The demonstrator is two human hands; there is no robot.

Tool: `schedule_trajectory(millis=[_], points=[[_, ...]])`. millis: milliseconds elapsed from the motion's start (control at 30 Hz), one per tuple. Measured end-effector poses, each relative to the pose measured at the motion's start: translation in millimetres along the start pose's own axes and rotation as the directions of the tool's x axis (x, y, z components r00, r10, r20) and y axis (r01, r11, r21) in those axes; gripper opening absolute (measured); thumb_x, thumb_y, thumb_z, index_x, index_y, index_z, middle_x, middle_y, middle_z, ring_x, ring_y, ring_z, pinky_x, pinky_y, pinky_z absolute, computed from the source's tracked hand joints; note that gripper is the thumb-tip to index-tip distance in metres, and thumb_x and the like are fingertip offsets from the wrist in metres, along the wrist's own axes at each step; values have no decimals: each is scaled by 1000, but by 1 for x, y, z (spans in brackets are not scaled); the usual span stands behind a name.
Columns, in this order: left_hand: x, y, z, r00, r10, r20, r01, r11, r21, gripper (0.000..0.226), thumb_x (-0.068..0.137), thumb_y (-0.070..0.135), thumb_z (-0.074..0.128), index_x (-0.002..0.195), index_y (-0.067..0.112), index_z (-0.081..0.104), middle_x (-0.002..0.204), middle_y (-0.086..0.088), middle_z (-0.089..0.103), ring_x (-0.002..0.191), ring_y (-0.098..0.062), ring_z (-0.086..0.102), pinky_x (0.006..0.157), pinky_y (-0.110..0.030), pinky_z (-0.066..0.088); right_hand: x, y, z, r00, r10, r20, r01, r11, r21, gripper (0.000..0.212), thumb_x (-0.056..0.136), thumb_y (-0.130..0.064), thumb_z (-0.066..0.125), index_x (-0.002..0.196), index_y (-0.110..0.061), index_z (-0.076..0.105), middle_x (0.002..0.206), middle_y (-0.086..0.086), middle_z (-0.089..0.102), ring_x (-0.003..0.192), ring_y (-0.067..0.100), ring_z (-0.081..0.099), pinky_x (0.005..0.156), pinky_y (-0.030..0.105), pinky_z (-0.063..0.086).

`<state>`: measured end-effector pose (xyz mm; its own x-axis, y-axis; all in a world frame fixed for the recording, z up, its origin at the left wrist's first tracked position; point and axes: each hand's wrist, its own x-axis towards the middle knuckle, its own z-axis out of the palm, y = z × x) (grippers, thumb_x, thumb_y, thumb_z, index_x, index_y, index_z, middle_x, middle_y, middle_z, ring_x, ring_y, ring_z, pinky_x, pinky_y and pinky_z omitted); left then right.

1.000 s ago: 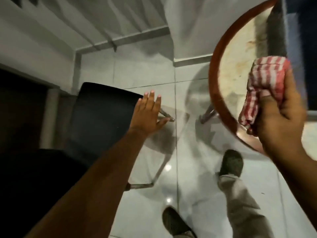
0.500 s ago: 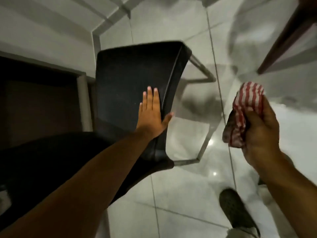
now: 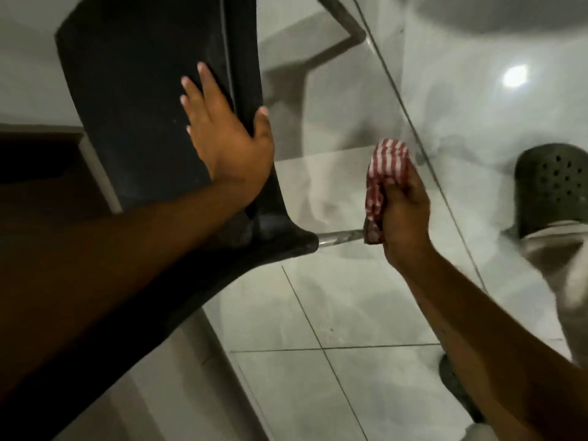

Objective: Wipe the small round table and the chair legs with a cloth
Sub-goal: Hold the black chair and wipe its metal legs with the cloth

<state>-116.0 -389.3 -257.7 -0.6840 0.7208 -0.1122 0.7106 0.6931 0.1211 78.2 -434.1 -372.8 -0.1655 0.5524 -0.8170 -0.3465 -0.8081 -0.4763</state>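
Observation:
A black chair (image 3: 140, 100) fills the upper left, its backrest facing me. My left hand (image 3: 226, 132) lies flat on the backrest, fingers spread, thumb hooked over its right edge. A metal chair leg (image 3: 339, 237) sticks out to the right from under the black seat edge. My right hand (image 3: 402, 214) is shut on a bunched red-and-white striped cloth (image 3: 383, 173), and the cloth's lower end touches the tip of that leg. A second metal leg (image 3: 345, 22) shows at the top. The round table is out of view.
Glossy grey floor tiles (image 3: 334, 313) lie below, with a light glare at the upper right. My dark perforated shoe (image 3: 553, 183) stands at the right edge, another shoe (image 3: 455, 386) lower down. A dark doorway lies at the left.
The view has swung away from the table and down toward the chair. My right hand has carried the cloth from the table's edge down to the chair leg. My left hand settled on the backrest.

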Motion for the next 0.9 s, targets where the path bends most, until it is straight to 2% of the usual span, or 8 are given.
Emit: schedule_trajectory(millis=[133, 233, 333, 433, 467, 600, 700, 900], points=[[2, -4, 10, 999, 31, -35, -30, 999, 22, 87, 97, 44, 56, 159, 9, 8, 168, -20, 5, 156, -41, 5, 124, -55, 11, -46, 68, 33, 984, 178, 23, -177, 983, -46, 44, 105, -28, 45, 149, -23, 44, 124, -4, 72, 79, -3, 71, 67, 14, 54], [5, -8, 8, 998, 34, -52, -34, 999, -2, 87, 96, 42, 58, 159, 9, 8, 168, -21, 7, 156, -41, 5, 125, -53, 8, -60, 81, 55, 967, 237, -90, -238, 971, -3, 48, 103, -42, 44, 149, -28, 41, 142, 6, 58, 117, 22, 66, 92, 32, 52], [1, -6, 9, 998, 37, -54, -38, 999, -18, 87, 96, 39, 60, 159, 8, 9, 168, -20, 8, 156, -40, 4, 125, -50, 6, -57, 84, 58, 933, 330, -142, -320, 943, 91, 49, 102, -40, 48, 149, -27, 42, 135, -2, 63, 113, 1, 67, 86, 28, 53], [2, 0, 6, 999, 3, -42, -5, 998, -59, 87, 96, 37, 63, 159, 13, 8, 169, -19, 6, 156, -37, 4, 125, -50, 7, -41, 81, 59, 908, 391, -153, -387, 920, 59, 40, 99, -34, 52, 138, -22, 53, 127, 19, 65, 109, 39, 67, 75, 51, 57], [1, -1, 5, 999, -7, -41, 4, 998, -62, 87, 96, 37, 63, 159, 14, 7, 169, -18, 6, 156, -37, 4, 125, -51, 8, -34, 84, 58, 894, 414, -170, -411, 910, 50, 39, 98, -38, 53, 134, -21, 55, 120, 22, 66, 101, 44, 68, 71, 52, 58], [1, 2, 7, 1000, -16, -23, 14, 997, -72, 89, 96, 39, 64, 159, 16, 5, 169, -15, 4, 157, -35, 2, 126, -55, 9, -3, 112, 41, 874, 400, -275, -411, 912, 21, 28, 98, -38, 51, 123, -28, 59, 102, 5, 61, 70, 14, 62, 41, 22, 47], [-1, -2, 8, 1000, -9, -26, 7, 997, -77, 90, 96, 39, 63, 159, 16, 4, 169, -14, 4, 157, -33, 1, 127, -55, 9, 31, 132, 16, 877, 407, -254, -432, 901, -48, 12, 97, -28, 47, 89, -29, 57, 73, 0, 50, 53, 16, 48, 35, 20, 39], [4, -17, 14, 996, 53, -68, -59, 995, -82, 91, 92, 44, 60, 159, 15, 6, 168, -14, 14, 156, -32, 13, 126, -53, 19, 103, 167, -38, 870, 477, -127, -492, 815, -307, 31, 97, -24, 42, 66, -23, 44, 64, 0, 39, 37, 12, 37, 29, 19, 32]])
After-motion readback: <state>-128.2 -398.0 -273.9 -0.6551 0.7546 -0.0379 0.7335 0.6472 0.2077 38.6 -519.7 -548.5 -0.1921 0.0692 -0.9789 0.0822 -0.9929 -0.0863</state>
